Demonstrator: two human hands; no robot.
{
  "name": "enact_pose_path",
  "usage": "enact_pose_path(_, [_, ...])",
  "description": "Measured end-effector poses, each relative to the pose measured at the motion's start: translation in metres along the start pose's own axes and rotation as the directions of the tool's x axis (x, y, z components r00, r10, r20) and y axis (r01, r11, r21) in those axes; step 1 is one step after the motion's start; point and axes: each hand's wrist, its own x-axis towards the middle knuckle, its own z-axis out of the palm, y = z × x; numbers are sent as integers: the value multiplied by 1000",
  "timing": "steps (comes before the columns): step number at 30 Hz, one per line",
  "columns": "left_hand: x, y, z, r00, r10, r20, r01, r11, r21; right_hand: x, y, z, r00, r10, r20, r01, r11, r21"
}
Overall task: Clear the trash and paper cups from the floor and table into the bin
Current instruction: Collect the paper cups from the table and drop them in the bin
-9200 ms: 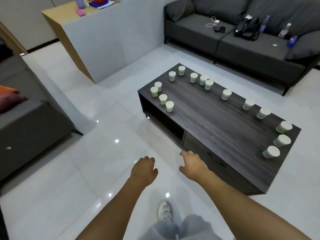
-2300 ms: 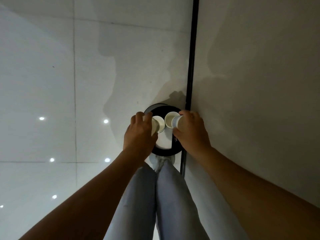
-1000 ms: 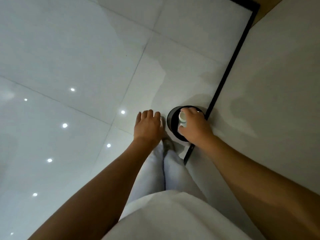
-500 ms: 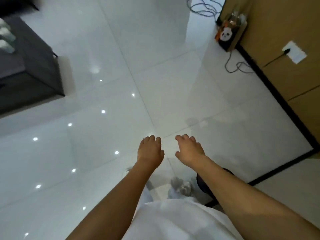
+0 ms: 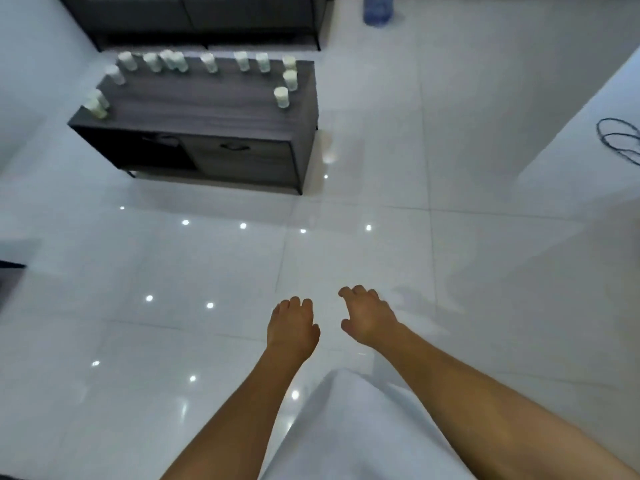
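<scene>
On the far-left dark surface (image 5: pixel 207 105), about a dozen paper cups (image 5: pixel 281 97) are standing, waiting to be binned; left hand (image 5: pixel 292 327) and right hand (image 5: pixel 369 318) are hovering near, fingers loosely curled, holding nothing

I see my own two bare forearms, no sleeves, watch or rings on them, the left hand (image 5: pixel 293 325) and right hand (image 5: pixel 369 315) uncovered. Below them hangs my plain white shirt (image 5: pixel 363 434), loose and unmarked.
</scene>
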Motion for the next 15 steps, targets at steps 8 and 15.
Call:
enact_pose_path(8, [71,-130,-50,970,-243,-25,235,955,-181,137,-96,-44,984,-118,132,134,984,-117])
enact_pose_path(15, [193,-221,-112,927,-374,-5,341,851,-398,296,-161,-110,968,-183,169,209,967,-147])
